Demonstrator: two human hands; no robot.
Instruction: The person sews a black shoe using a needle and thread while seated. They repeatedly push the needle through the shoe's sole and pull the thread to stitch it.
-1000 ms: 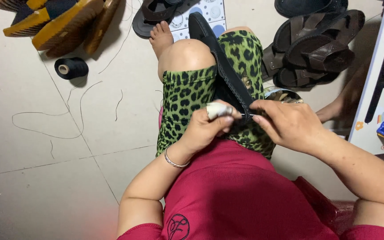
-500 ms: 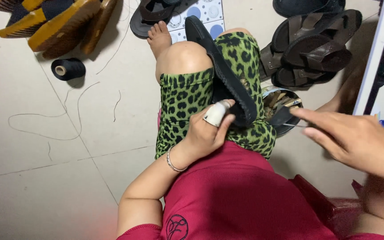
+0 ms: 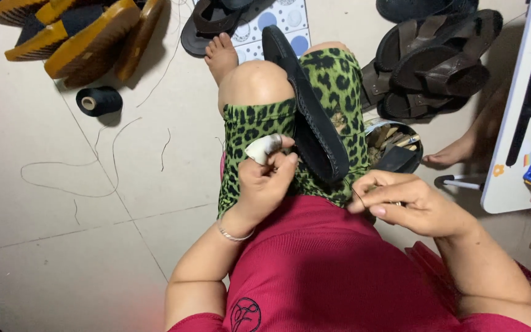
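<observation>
A black sandal (image 3: 311, 117) lies lengthwise along the person's lap, sole edge up, resting on the green leopard-print shorts (image 3: 259, 132), and everything else is best placed from it. The left hand (image 3: 265, 184) steadies the sandal's near end from the left, fingers curled against its edge, the forefinger wrapped in a white bandage-like cover (image 3: 262, 147). The right hand (image 3: 410, 203) is off to the right of the sandal's near end, fingertips pressed together in a pinch on what looks like a fine thread or needle; it is too thin to tell which. Judging by this, the stitching around the sandal's rim is under way rather than finished. How much of the rim is already sewn cannot be seen. Just right of the sandal sits a round tin of tools (image 3: 394, 144); beyond it a pile of dark sandals (image 3: 437, 61) on the floor. Well left of the sandal lie a black thread spool (image 3: 98, 100) and yellow-soled shoes (image 3: 72, 34).
</observation>
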